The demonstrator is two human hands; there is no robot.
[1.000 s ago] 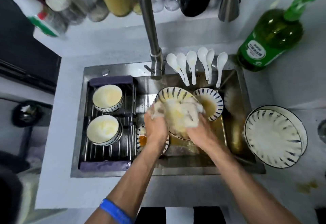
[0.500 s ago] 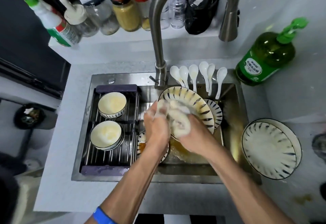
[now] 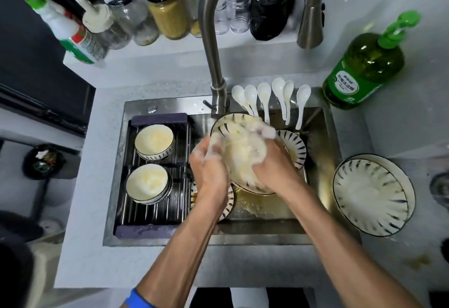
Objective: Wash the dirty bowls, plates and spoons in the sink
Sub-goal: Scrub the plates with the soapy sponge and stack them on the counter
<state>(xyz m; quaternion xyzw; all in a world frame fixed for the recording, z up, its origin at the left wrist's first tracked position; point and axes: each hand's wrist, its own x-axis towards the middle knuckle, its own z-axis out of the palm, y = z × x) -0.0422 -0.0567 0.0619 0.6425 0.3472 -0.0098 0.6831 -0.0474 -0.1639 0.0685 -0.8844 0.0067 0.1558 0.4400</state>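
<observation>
We've got the plate (image 3: 245,162) tilted over the sink (image 3: 323,162); left hand (image 3: 209,174) grips its rim, right hand (image 3: 272,164) clamped on soapy cloth (image 3: 245,145). Scrub w/ firm circles, rotate plate, keep grip tight; it looks slippery.

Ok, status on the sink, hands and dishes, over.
Left hand gripping striped plate over the sink. Right hand scrubbing it with soapy cloth. Two dirty bowls waiting on rack. Nothing blocking.

Both forearms reach forward, the soapy left hand (image 3: 211,169) and right hand (image 3: 273,167) curled close together.
</observation>
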